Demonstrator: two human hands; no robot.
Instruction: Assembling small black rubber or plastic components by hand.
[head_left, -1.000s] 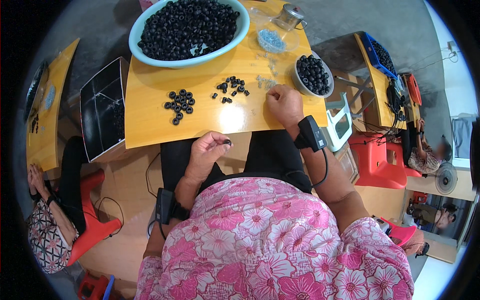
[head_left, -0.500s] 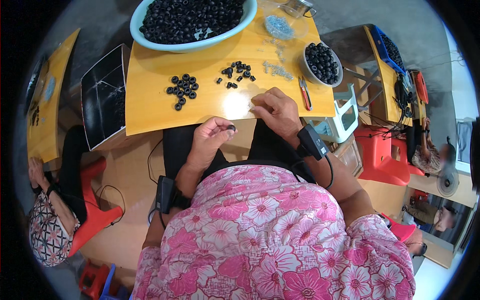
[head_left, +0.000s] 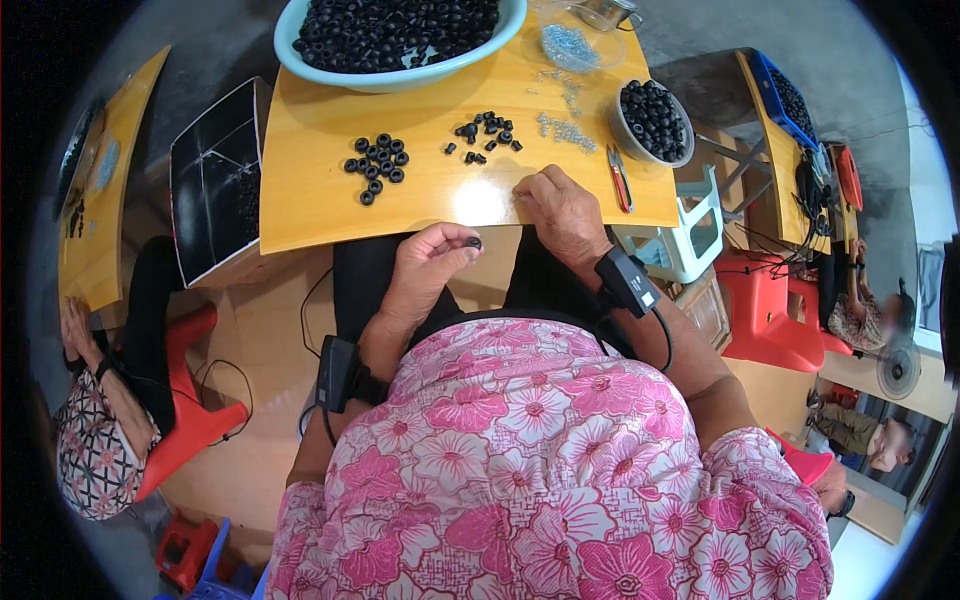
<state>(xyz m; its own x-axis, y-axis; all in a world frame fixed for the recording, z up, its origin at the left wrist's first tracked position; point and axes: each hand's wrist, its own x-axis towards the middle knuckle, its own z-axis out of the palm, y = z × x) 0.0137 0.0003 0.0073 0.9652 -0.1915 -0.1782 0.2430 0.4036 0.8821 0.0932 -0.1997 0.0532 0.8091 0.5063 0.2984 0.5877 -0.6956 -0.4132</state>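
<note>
A small black ring-shaped part sits between the thumb and forefinger of my left hand, just off the table's front edge. My right hand rests over the same edge with its fingers curled together in a pinch; whatever they hold, if anything, is too small to make out. Ahead of the left hand lies a cluster of black rings on the yellow table. Small black plug-shaped pieces are scattered in the middle. Tiny clear pieces lie loose farther right.
Red-handled snips lie near the right edge, beside a bowl of black round parts. At the back stand a pale blue basin heaped with black parts and a clear tub of tiny bluish pieces. A white stool stands right.
My right hand's fingers have drawn together at the table edge, where thumb and forefinger were apart. The left hand still holds the black ring. The whole view has shifted slightly.
</note>
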